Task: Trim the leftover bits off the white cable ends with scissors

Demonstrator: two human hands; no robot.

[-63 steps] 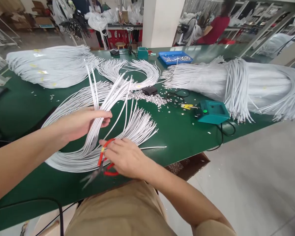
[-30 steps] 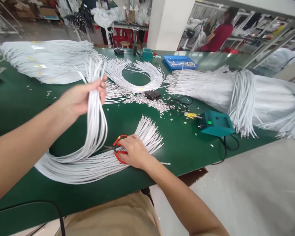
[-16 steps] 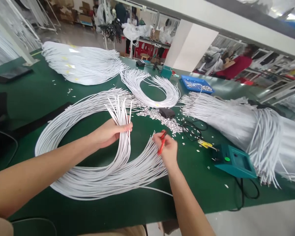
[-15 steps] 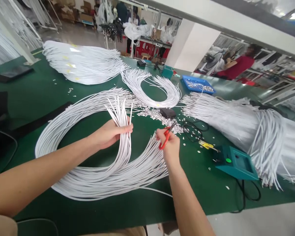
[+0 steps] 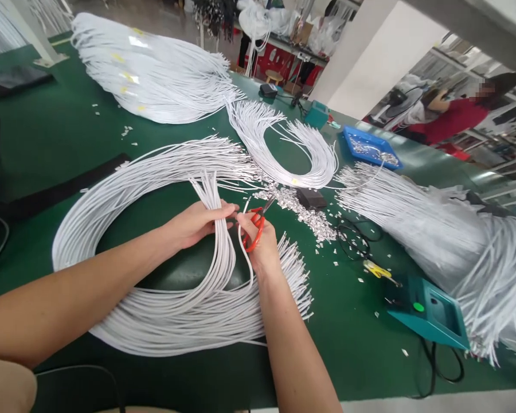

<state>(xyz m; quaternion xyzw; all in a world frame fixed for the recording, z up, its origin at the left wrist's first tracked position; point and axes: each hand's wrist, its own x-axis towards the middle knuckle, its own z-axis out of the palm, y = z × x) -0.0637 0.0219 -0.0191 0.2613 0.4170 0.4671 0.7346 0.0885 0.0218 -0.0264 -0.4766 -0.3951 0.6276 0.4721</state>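
**Both hands meet over a lifted bunch of white cables**

The left hand (image 5: 198,222) is closed around a small bunch of white cables (image 5: 217,229), pinching it just below the cut ends, which fan out toward 12 o'clock. The bunch curves down toward 6 o'clock into the large cable coil (image 5: 124,252) lying on the green table (image 5: 43,137). At 3 o'clock of the left hand, nearly touching it, the right hand (image 5: 260,244) is curled through the handles of red scissors (image 5: 254,226), blades pointing toward 1 o'clock; whether the blades are parted is hard to tell. One thin cable loops beside the right hand. Small offcuts (image 5: 303,209) lie at 2 o'clock. A teal box (image 5: 430,312) sits at 4 o'clock, well apart.
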